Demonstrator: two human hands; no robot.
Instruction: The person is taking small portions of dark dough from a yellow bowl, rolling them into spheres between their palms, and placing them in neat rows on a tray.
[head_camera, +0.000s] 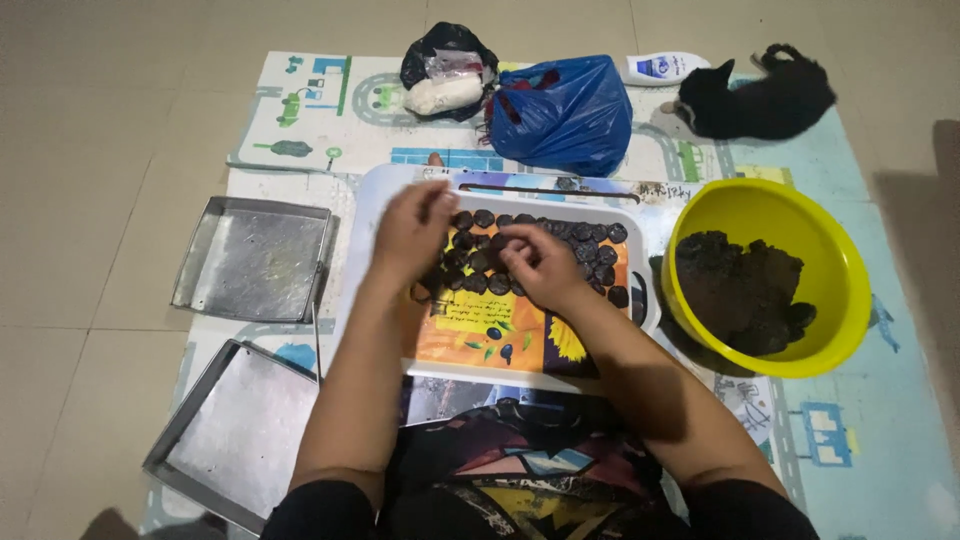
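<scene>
Beige floor tiles carry a printed play mat. Dark round pieces lie in rows on a white tray. Left hand and right hand pinch pieces there; yellow bowl just beside.

Glossy yellow plastic bowl holds rough, matt dark dough; dull metal trays beside a shiny blue plastic bag.
</scene>
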